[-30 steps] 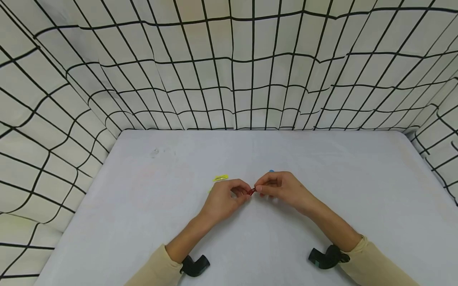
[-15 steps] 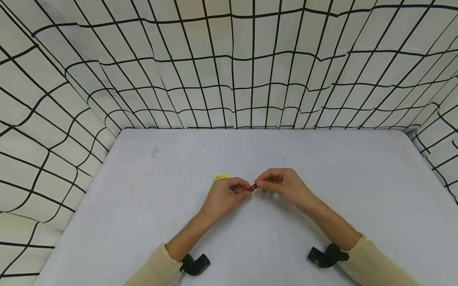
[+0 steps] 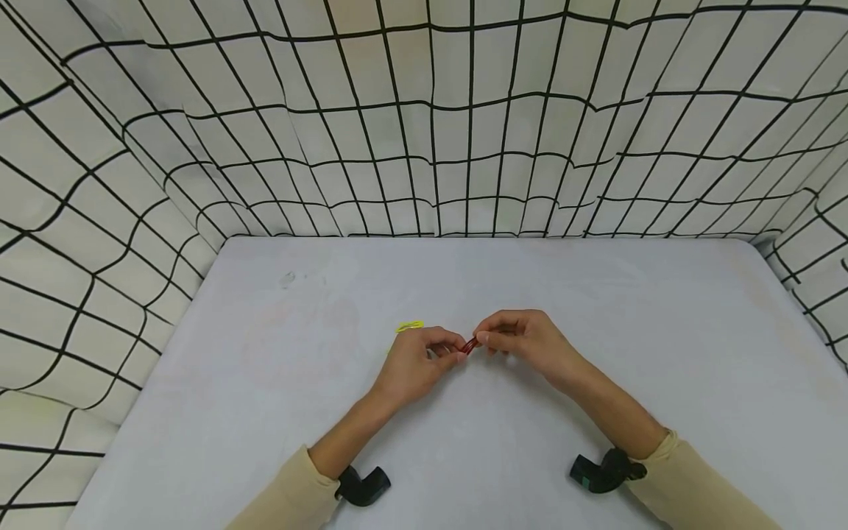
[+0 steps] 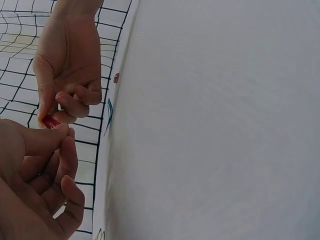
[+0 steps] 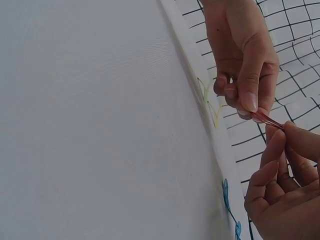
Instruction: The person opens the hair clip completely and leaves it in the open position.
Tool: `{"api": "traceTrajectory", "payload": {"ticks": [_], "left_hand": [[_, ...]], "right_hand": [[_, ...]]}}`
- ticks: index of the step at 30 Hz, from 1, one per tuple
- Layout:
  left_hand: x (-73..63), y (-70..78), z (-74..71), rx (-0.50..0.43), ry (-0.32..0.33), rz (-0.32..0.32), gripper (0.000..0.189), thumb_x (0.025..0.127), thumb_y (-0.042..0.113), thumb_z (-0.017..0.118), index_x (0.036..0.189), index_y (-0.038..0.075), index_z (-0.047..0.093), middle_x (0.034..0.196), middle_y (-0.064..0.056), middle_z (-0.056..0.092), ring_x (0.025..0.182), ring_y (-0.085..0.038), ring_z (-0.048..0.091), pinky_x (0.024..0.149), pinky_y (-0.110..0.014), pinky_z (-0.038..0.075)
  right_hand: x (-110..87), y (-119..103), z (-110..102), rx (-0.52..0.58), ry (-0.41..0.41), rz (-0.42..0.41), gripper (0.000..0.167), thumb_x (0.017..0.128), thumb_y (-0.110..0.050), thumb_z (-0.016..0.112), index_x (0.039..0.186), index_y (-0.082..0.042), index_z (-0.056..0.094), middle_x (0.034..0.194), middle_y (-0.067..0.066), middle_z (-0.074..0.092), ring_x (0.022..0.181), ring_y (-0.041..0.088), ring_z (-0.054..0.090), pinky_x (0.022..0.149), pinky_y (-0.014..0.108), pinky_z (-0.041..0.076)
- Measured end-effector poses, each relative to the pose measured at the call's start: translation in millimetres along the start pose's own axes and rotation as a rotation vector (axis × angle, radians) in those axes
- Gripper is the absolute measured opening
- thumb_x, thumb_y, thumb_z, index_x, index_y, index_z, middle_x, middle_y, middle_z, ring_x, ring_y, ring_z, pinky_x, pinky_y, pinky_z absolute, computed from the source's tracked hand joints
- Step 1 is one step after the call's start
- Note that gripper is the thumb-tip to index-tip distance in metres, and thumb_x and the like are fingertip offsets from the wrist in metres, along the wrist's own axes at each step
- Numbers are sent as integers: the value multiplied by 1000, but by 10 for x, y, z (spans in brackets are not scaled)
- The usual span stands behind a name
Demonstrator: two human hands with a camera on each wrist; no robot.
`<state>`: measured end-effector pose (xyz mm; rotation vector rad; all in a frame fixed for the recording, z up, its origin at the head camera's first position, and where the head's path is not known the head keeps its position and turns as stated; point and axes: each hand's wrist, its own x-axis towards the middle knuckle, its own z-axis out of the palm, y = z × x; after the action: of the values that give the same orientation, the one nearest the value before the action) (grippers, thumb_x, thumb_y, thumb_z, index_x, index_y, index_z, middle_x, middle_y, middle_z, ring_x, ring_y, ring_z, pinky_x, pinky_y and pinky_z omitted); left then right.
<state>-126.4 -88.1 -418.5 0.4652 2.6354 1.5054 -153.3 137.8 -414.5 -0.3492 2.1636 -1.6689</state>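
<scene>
A small red hair clip [image 3: 470,344] is held between the two hands, just above the table. The left hand [image 3: 417,364] pinches one end between thumb and fingers. Thumb and index finger of the right hand [image 3: 526,346] pinch the other end. In the right wrist view the red hair clip [image 5: 267,120] shows as a narrow length with slim parallel strands, its ends covered by fingertips. Only a bit of the red hair clip [image 4: 51,122] shows in the left wrist view. Beyond the left hand lies a yellow hair clip [image 3: 409,325].
Blue clips [image 5: 226,195] and thin yellow-green clips [image 5: 214,112] lie on the white table [image 3: 265,368]. Another small red piece [image 4: 116,78] lies near a blue clip [image 4: 108,115]. Black netting over white walls [image 3: 450,132] borders the table.
The right hand has shifted slightly up and away from the left, so more of the red hair clip shows. A blue spot behind the right hand has gone from view.
</scene>
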Motion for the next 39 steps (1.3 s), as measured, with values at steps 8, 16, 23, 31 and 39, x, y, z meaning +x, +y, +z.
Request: {"api": "traceTrajectory", "payload": {"ticks": [8,16,23,31,39], "left_hand": [[3,-3,14,4,26,1,10,84,3,84,91,9,81,86,-3,79,73,-8,67,70,-21,53],[-3,-19,12,-20,27,-7,9,84,2,84,90,9,82,84,-3,79,69,-7,65,64,-20,52],[-9,-32,6,-53,15,-4,10,83,1,84,89,9,82,84,-5,79,68,-8,64,64,-22,52],[-20,-37,2,-66,-4,-25,9,84,2,83,89,10,81,85,-5,78,60,-12,65,58,-20,51],[-27,-44,0,-88,-16,-35,10,85,1,82,89,10,82,82,-5,76,57,-17,67,58,-22,50]], "right_hand": [[6,5,-23,84,-30,54,23,96,-23,75,111,-6,77,91,5,72,82,18,57,74,28,49],[22,16,-20,127,-47,88,26,95,-22,75,113,-3,77,93,-1,76,80,13,55,76,29,48],[24,22,-18,139,-60,107,33,95,-22,75,118,2,74,98,-7,79,84,13,56,79,29,49],[25,29,-15,145,-85,108,28,95,-21,75,114,-1,76,100,-8,78,81,13,55,77,28,48],[29,55,-33,165,-127,125,32,95,-21,74,117,2,74,101,-6,78,83,11,55,79,27,46]]}}
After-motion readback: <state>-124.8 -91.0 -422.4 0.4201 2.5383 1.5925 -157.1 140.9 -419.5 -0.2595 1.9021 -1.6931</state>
